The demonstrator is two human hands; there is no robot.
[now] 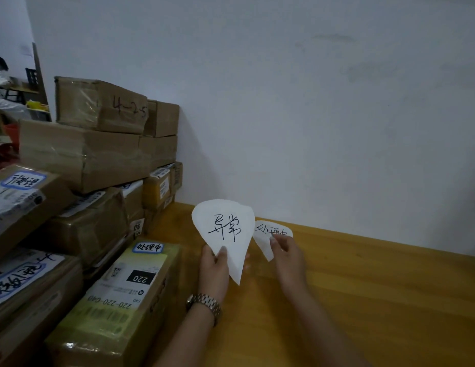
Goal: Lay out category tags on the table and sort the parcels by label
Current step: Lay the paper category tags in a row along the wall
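Left grip (214, 266) pinches large tag (223, 229), right grip (286, 258) small tag (263, 241) (both handwritten), over wooden table (377, 287) by white wall (310, 102).

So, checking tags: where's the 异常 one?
Head view, centre: the left hand holds the 异常 tag above the table, beside the second tag in the right hand.

I see parcels (85, 194) stacked left on tabletop (390, 300) | left tag (223, 229) beside right tag (264, 238), right of parcels | wall (310, 102) behind

Left tag (222, 231) reads 异常, right tag (262, 241) perhaps 处理中; parcel (119, 295) shows 处理中, 220.
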